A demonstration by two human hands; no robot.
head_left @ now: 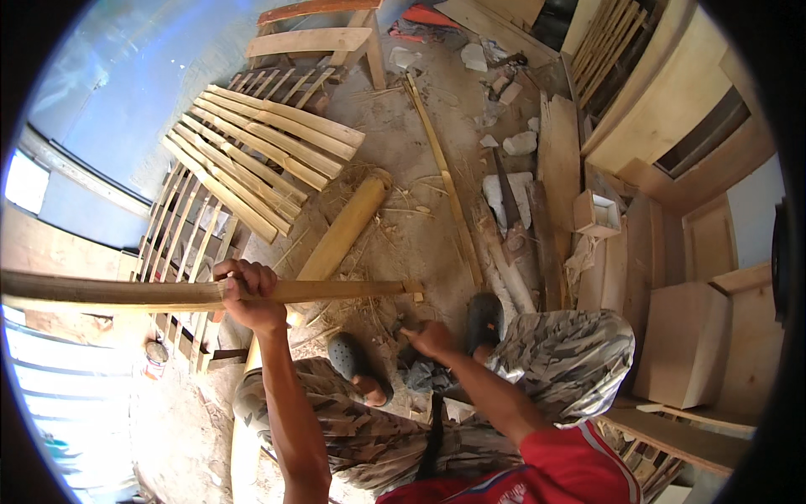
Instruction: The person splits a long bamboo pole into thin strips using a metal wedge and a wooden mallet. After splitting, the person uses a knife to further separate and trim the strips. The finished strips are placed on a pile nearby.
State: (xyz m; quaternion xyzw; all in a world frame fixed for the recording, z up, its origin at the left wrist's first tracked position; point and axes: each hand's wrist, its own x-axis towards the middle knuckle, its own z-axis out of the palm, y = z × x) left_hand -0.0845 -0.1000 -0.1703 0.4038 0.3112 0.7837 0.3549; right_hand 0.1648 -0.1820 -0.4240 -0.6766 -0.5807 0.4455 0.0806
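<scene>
My left hand (pixel 250 296) is wrapped round a long split bamboo strip (pixel 353 291), which runs level from the left edge to a spot in front of my knees. A small light piece (pixel 417 296) shows at the strip's right end. Lower and to the right, my right hand (pixel 431 339) is closed low between my feet, apart from the strip. Something small and dark pokes out at its fingers, but its kind is too unclear to tell. Beyond the strip, a thick yellow bamboo pole (pixel 348 227) lies slanted on the floor among shavings.
Several split bamboo strips (pixel 260 160) lie side by side on a slatted frame (pixel 180 231) at left. A thin strip (pixel 441 172) crosses the dirt floor. What looks like a handsaw (pixel 510 206) lies right, near boards (pixel 558 151) and stone pieces (pixel 520 143). Wooden furniture (pixel 682 344) lines the right.
</scene>
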